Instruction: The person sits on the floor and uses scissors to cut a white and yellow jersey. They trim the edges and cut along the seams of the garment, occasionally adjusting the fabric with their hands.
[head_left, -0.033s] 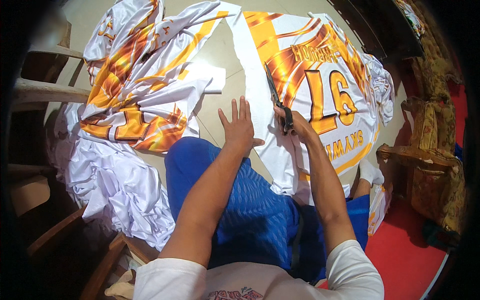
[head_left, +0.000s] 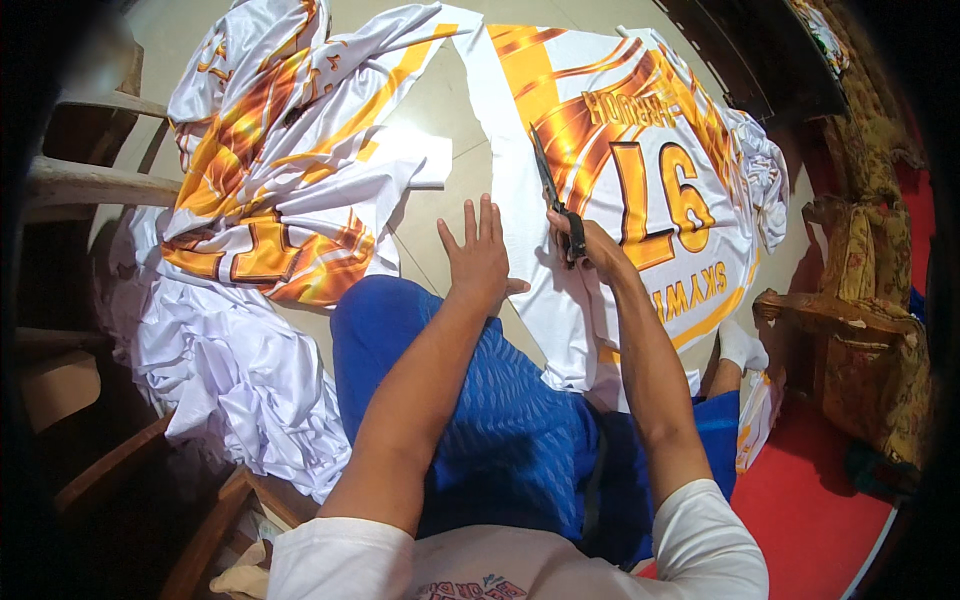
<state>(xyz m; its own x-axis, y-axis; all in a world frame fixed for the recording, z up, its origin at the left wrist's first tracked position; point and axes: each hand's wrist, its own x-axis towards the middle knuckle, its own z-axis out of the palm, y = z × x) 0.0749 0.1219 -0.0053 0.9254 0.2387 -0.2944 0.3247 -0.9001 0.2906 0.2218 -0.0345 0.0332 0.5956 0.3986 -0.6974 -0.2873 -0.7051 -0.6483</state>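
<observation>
My right hand (head_left: 598,252) is closed round the black handles of a pair of scissors (head_left: 547,178). Their blades point away from me and lie along the left part of a white fabric panel (head_left: 600,75) printed in orange and yellow, with large digits and lettering. A plain white strip (head_left: 508,160) runs along the panel's left edge. My left hand (head_left: 478,262) is flat with fingers stretched out, beside that edge, over the tiled floor (head_left: 462,120); whether it touches the cloth I cannot tell. The blades look nearly together.
To the left lies a crumpled pile of printed fabric (head_left: 290,150), with plain white cloth (head_left: 230,350) below it. Wooden chair parts (head_left: 100,185) stand at the far left. A patterned armchair (head_left: 865,350) and a red mat (head_left: 810,500) are on the right. Bunched fabric (head_left: 765,180) lies beyond the panel.
</observation>
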